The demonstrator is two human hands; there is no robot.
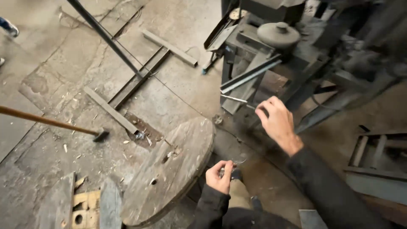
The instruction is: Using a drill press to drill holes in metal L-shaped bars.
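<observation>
— Head view first: what are the hands doing?

— Left hand (220, 176) is closed around a small metal piece (235, 163), held low, just beside the edge of a round wooden disc (169, 169) on the floor (51, 76).

— And the other?

— Right hand (276, 121) is raised, fingers loosely curled, at the tip of a thin metal rod (234, 99) that sticks out from a dark metal machine (271, 46); whether it grips the rod, I cannot tell.

— Anything else nearby?

— A hammer (51, 123) with a wooden handle lies to the left, near flat steel bars (111, 109).
</observation>
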